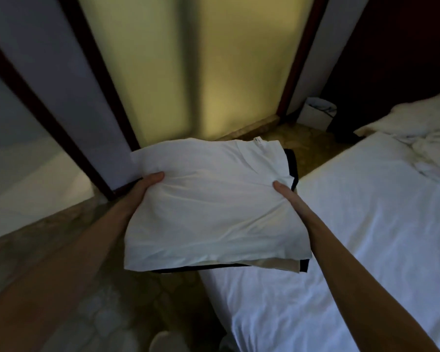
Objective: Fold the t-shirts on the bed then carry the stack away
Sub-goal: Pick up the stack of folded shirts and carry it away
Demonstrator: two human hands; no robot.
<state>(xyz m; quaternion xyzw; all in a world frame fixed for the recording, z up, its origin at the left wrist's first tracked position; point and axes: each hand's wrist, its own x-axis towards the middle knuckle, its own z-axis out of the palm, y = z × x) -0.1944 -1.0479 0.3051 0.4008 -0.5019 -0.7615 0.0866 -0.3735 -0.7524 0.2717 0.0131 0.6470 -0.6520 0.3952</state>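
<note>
Aloft, folded t-shirt stack (214,207) over the bed (366,237) edge, left grip (144,189) and right grip (288,198) each clamped on its sides

The left forearm (69,250) and right forearm (353,262) are bare as far up as they show, long and slender. The left hand (145,186) and right hand (288,198) are bare too. Down at the floor a pale rounded toe (160,340) peeks in (slipper or light shoe, too blurred to say).

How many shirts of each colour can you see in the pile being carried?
white shirt: 1
cream shirt: 1
black shirt: 1
Total: 3 showing in the stack; more could be hidden inside.
</note>
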